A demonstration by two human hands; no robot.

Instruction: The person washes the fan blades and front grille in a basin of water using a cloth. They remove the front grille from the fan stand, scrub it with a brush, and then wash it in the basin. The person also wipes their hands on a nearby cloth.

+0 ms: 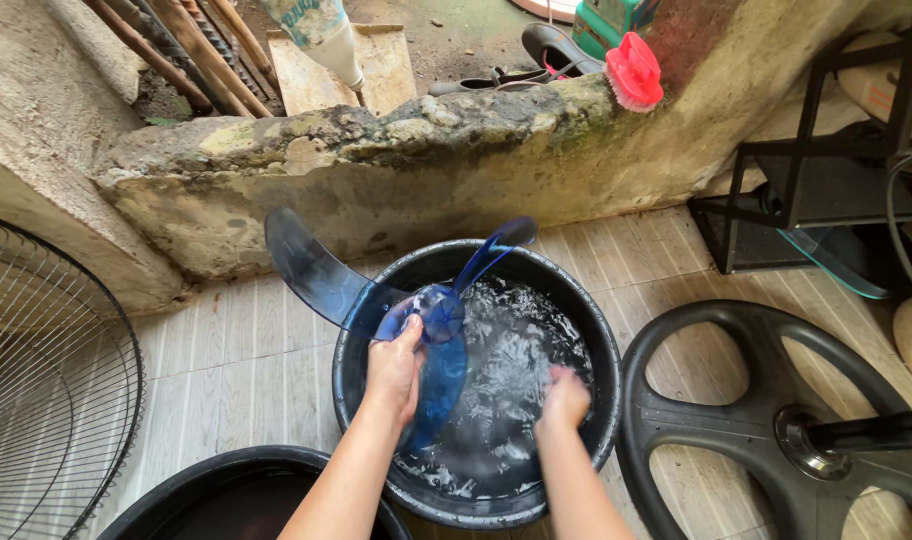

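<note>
Left hand (394, 368) fingers clamped on hub of blue fan blade (321, 275), held upright over the basin (601, 330). Blades: one up-left past basin rim, one up-right, one down into water. Right hand (564, 397) in water, fingers curled, blurred; cannot tell its hold. Wall (396, 170) close behind basin; floor free to its left.

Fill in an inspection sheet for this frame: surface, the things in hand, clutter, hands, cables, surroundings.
Surface: pale plank-pattern floor tiles, outdoors.
Things in hand: blue fan blade, held over the black basin, one blade tip down in the foamy water.
Clutter: wire fan guard at left; black fan base at right; second black basin at bottom; red scrub brush on the wall.
Hands: left hand grips the blade hub; right hand is in the water, blurred.
Cables: dark cable at right edge.
Surroundings: mossy low stone wall, black metal rack, wooden poles.
</note>
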